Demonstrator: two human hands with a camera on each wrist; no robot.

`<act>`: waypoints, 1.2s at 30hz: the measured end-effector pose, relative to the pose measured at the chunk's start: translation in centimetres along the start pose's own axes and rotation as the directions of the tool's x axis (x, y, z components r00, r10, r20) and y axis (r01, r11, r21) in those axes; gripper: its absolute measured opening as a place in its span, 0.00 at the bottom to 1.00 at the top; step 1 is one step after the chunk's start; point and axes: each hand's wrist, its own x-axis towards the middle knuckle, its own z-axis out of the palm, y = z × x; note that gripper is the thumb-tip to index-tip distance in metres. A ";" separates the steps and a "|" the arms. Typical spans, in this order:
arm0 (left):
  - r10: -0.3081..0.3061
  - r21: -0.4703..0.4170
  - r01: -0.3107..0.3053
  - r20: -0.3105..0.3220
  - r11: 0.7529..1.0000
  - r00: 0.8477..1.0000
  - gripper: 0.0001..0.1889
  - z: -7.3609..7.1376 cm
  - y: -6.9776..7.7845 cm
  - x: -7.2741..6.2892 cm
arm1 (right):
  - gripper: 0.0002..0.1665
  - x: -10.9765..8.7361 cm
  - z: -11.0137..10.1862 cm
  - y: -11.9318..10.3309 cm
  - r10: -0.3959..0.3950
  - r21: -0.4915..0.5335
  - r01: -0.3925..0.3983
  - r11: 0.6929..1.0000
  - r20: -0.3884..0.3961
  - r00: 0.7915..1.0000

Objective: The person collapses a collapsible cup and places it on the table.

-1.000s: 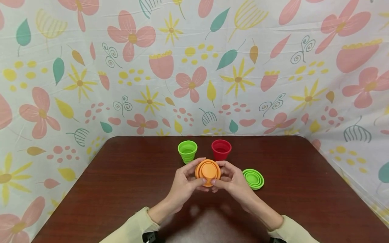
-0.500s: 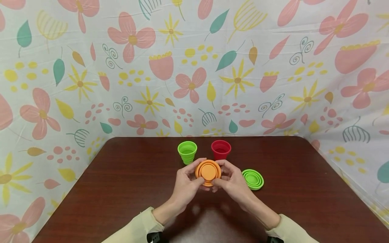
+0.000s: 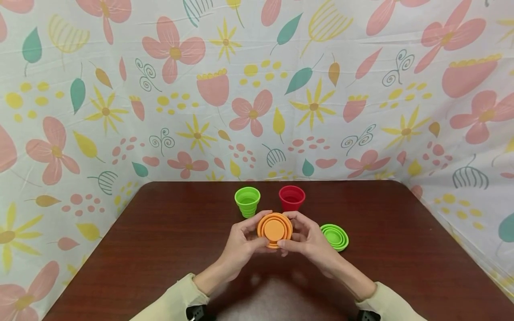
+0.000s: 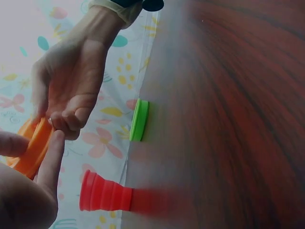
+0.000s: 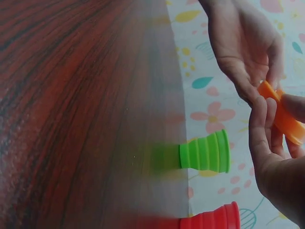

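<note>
Orange collapsed cup (image 3: 274,230) sits between left hand (image 3: 242,244) and right hand (image 3: 312,244), both pinching its edges.

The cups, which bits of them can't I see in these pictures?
- Head view: the base of the red cup, hidden behind the fingers of the right hand.
- Head view: the back of the orange folded cup, turned away from the camera.
- Left wrist view: part of that orange folded cup, covered by fingers of the left hand.
- Right wrist view: the red cup's lower side, cut off by the bottom edge.
</note>
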 end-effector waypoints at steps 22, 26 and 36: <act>0.095 0.065 -0.102 0.105 0.993 0.990 0.36 -0.3 0.1 -0.2 | 0.35 -0.1 -0.4 0.0 -0.032 -0.049 0.033 0.998 0.012 0.999; 0.090 0.087 -0.099 0.102 0.991 0.991 0.37 -0.4 0.0 -0.2 | 0.32 -0.1 -0.4 0.0 -0.052 -0.095 0.053 0.994 0.008 0.999; 0.075 0.109 -0.086 0.101 0.990 0.992 0.38 -0.6 0.2 -0.1 | 0.30 -0.4 -0.6 -0.2 -0.077 -0.112 0.075 0.991 -0.011 0.997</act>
